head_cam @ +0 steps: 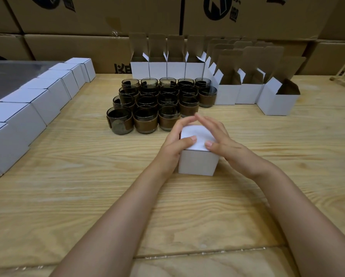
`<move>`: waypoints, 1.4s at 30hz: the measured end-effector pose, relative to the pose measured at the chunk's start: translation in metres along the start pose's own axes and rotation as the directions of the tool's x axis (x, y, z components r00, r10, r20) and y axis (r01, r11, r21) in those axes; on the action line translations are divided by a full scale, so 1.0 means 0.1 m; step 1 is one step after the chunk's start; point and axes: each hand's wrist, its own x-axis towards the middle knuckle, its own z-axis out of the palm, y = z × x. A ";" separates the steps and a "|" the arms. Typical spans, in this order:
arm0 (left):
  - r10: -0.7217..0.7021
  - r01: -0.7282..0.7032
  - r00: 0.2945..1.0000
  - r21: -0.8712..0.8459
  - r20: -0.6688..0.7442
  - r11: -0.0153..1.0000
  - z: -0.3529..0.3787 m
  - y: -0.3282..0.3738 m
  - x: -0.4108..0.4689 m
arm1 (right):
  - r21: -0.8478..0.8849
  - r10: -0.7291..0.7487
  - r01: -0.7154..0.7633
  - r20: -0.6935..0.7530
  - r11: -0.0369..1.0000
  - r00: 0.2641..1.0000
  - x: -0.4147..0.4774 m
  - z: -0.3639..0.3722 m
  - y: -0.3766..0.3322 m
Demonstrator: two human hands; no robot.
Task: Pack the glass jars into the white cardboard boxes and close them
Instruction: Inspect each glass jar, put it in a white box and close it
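Bare left grip (pixel 174 143) and right grip (pixel 222 139), bare forearms (pixel 115 214), short nails (pixel 193 138).

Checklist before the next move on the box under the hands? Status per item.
1. Lid of the small white cardboard box lies flat: ok.
2. Tuck flap fully in: cannot tell, the far edge is covered.
3. Jar inside: cannot tell, box is shut.
4. Left hand grips the box's side, right hand presses the lid with straight fingers: ok.
5. Dark glass jars with brown bands stand waiting behind: ok.
6. Open white cardboard boxes with flaps up stand ready: ok.
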 end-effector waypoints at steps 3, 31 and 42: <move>-0.006 0.004 0.999 0.054 0.049 0.999 -0.08 0.03 0.01 | 0.008 0.009 -0.010 0.012 1.000 1.000 0.02 -0.02 0.01; 0.248 0.238 0.692 0.539 -0.677 0.808 -0.41 0.08 -0.77 | 0.114 0.063 -0.050 -0.114 0.992 0.991 0.28 0.85 0.07; 0.175 0.452 0.399 0.359 -0.900 0.817 -1.86 0.23 -0.32 | 0.075 0.044 -0.031 -0.167 0.997 0.985 0.23 0.83 0.10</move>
